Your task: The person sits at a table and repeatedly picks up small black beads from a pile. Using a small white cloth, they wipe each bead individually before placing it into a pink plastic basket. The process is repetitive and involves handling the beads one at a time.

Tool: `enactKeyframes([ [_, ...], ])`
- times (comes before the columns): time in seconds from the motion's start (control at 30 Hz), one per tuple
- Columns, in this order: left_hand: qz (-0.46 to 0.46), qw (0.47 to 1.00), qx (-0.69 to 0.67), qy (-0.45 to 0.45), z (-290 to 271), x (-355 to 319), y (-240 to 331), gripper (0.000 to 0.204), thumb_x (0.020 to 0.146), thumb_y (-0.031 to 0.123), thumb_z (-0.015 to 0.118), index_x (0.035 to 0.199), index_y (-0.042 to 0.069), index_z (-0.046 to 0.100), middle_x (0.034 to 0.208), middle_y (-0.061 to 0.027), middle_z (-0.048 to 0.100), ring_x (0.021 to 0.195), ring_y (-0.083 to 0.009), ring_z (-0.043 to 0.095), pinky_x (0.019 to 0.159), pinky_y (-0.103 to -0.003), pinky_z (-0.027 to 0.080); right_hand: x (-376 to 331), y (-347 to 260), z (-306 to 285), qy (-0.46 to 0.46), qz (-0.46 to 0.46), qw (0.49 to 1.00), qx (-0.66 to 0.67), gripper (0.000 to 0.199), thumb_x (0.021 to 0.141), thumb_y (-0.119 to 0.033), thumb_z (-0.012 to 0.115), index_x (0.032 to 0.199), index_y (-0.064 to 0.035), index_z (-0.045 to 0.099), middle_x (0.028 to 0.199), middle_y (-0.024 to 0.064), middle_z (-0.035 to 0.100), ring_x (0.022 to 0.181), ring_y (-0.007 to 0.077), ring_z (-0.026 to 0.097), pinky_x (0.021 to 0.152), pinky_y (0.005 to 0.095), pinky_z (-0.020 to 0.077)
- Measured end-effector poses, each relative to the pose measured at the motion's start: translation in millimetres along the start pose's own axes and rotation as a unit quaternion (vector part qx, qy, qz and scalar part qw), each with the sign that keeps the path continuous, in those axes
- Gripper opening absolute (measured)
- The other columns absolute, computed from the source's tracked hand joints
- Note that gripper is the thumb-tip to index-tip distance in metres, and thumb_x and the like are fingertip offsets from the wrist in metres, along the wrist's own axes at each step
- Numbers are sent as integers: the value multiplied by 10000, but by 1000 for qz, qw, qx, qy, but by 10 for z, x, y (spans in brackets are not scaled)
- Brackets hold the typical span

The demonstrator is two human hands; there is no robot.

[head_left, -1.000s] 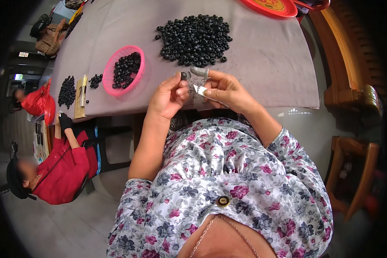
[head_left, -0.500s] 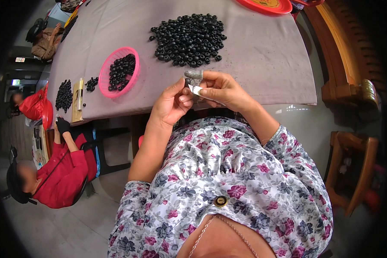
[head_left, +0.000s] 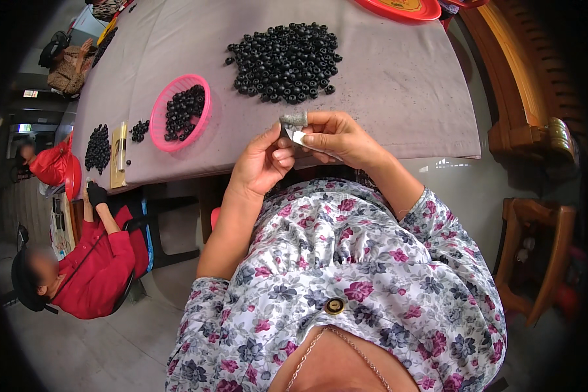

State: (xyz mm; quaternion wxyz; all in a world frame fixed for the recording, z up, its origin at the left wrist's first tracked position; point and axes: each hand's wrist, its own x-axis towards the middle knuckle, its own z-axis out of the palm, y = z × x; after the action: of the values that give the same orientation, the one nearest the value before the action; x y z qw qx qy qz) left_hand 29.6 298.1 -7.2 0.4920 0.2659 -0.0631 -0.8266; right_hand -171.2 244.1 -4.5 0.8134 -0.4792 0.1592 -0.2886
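Table [head_left: 398, 78] — grey-clothed, crumb-specked — is bearing black beads [head_left: 287, 62]; left hand [head_left: 260, 163] is pinching one dark bead [head_left: 283, 131], right hand [head_left: 347, 140] a blade [head_left: 297, 137]; wooden chair [head_left: 562, 238] is standing off near-right corner.

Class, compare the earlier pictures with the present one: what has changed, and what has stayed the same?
The right hand has moved leftward to meet the left hand, bringing its small blade and grey finger cover to the black bead. Nothing was let go: the left hand still pinches the bead, the right the blade. The bead pile and pink basket look unchanged.
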Motion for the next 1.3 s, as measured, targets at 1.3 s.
enactKeyframes([
  [1.3,36,999,-14,27,49,48,-98,132,918,204,637,903,82,589,714,-3,562,556,-78,499,519,-222,413,11,28,-56,2,15,999,39,369,922,-136,615,1253,15,553,971,85,687,534,33,461,441,158,331],
])
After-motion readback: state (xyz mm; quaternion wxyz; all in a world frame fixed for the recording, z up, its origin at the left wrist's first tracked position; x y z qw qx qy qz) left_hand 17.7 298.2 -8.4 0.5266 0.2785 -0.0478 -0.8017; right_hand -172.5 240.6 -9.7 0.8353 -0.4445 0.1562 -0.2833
